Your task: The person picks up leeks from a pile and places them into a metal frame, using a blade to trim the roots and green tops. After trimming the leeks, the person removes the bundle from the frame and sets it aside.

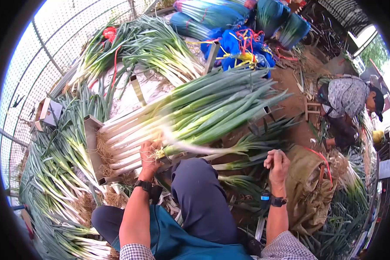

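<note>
Long green onions (212,104) lie side by side in a metal frame (92,143), their white root ends against its left plate and their leaves to the right. My left hand (149,158) is closed around the root end of a green onion at the near side of this pile. A pale stalk beside it is smeared by motion. Off to the right, above the ground, my right hand (277,165) has its fingers curled; whether anything is in them is hidden. Loose green onions (238,156) lie between the frame and that hand.
More green onions (60,173) are heaped at left, with a small box (50,113) on them. Wrapped bundles (212,15) and a blue bag (242,47) lie at the back. A brown sack (310,186) stands at right; a person (349,97) bends beyond it.
</note>
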`<state>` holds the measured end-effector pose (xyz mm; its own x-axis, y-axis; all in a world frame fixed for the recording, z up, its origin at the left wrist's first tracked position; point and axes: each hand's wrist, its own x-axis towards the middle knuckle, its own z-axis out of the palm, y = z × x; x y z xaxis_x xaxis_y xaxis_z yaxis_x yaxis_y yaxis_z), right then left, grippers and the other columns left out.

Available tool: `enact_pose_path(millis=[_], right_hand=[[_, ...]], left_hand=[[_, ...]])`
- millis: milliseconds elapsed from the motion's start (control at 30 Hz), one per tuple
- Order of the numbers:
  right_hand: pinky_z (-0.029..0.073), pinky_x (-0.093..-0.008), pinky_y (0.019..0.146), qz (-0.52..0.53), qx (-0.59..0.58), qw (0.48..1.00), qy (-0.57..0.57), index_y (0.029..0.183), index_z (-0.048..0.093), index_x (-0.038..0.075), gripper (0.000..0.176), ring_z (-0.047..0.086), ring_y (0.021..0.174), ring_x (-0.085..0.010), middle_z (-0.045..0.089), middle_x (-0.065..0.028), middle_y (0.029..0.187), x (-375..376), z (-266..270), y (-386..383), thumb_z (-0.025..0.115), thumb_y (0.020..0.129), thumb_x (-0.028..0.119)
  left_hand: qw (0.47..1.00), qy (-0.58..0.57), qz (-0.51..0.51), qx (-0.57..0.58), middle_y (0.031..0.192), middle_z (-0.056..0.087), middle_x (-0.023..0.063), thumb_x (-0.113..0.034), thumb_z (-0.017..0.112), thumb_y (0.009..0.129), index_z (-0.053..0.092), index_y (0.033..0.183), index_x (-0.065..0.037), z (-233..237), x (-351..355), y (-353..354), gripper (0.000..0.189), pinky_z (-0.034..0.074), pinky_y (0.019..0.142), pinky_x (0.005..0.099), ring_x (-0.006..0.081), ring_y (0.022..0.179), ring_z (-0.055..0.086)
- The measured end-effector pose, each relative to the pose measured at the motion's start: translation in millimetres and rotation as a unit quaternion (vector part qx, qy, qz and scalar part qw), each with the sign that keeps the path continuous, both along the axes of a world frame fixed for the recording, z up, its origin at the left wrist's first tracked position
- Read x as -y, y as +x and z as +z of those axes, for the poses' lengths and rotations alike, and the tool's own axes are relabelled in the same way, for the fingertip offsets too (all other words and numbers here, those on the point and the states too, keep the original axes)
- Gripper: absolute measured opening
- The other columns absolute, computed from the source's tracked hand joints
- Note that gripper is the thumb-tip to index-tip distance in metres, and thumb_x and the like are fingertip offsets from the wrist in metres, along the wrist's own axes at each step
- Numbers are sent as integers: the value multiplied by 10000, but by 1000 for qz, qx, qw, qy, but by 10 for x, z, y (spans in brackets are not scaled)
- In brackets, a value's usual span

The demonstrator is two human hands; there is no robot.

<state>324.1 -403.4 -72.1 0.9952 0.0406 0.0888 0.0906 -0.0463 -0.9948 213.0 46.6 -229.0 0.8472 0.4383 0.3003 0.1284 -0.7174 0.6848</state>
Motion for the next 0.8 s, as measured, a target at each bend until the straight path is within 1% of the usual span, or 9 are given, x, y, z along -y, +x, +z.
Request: enact_pose_path(millis=[100, 167, 300, 367, 433, 467, 567, 700, 800], right_hand=[[561, -359, 776, -7, 17, 966, -257, 1053, 707, -2, 239, 679, 802, -220, 706, -106, 862, 216, -788, -167, 720, 930, 203], [508, -469, 982, 102, 64, 914, -388, 1149, 687, -4, 358, 651, 1039, -366, 695, -192, 1091, -74, -888, -264, 759, 865, 202], [370, -516, 1128, 231, 168, 821, -495, 1359, 561, 44, 711, 464, 1324, -404, 531, -204, 1396, -623, -1482, -227, 834, 744, 276], [361, -519, 1128, 239, 150, 838, -467, 1404, 516, 51, 746, 450, 1333, -396, 509, -202, 1424, -825, -1800, -175, 817, 757, 270], [368, -523, 1114, 240, 129, 861, -428, 1397, 512, 48, 737, 470, 1303, -397, 528, -204, 1399, -1037, -2066, -98, 814, 762, 268], [398, -532, 1063, 239, 104, 861, -436, 1312, 581, 54, 637, 529, 1220, -400, 601, -197, 1290, -1090, -2095, -31, 811, 755, 264], [475, -527, 912, 270, 139, 810, -502, 1067, 698, 89, 352, 611, 1052, -409, 674, -183, 1053, -923, -2415, 193, 753, 729, 168], [482, -528, 804, 224, 273, 827, -438, 1065, 627, 66, 308, 604, 949, -433, 632, -202, 994, -344, -1627, 311, 642, 758, 84], [499, -503, 809, 182, 188, 881, -394, 1046, 623, 55, 235, 617, 945, -440, 641, -216, 977, 22, -784, 398, 717, 854, 153]], left_hand=[[998, -30, -35, 32, 996, 651, 80, -324, 802, 755, 707, 1188, -166, -104, -4, -35, 470, 478, 880, 466, 307, 999, 593], [984, 171, -56, 7, 1034, 641, 70, -410, 821, 714, 677, 1232, -165, 68, -24, -87, 591, 475, 899, 467, 297, 1021, 594], [975, 194, -80, -67, 1254, 641, 112, -376, 826, 709, 666, 1254, -113, -106, -57, -144, 626, 459, 993, 475, 312, 1137, 591], [942, -289, -8, -170, 1190, 674, 123, -250, 767, 786, 654, 1260, -69, -9, 13, -298, 519, 488, 971, 461, 289, 1091, 622], [681, -698, 88, -204, 1126, 707, 134, -124, 708, 864, 642, 1266, -26, 153, 40, -618, 419, 517, 950, 446, 265, 1046, 654], [672, -715, 93, -171, 1101, 703, 126, -132, 718, 858, 655, 1238, -37, 175, 75, -569, 397, 513, 932, 448, 270, 1032, 649], [959, -283, 9, 13, 1025, 693, 104, -158, 749, 839, 694, 1152, -69, -68, 112, -195, 331, 500, 876, 455, 286, 989, 634], [997, 67, -13, 28, 910, 682, 130, -247, 784, 804, 763, 948, -110, 260, 50, 2, 200, 491, 795, 464, 336, 889, 615], [998, 54, 15, 25, 867, 674, 143, -245, 784, 809, 766, 914, -120, 148, 49, 117, 164, 487, 752, 489, 345, 814, 614]])
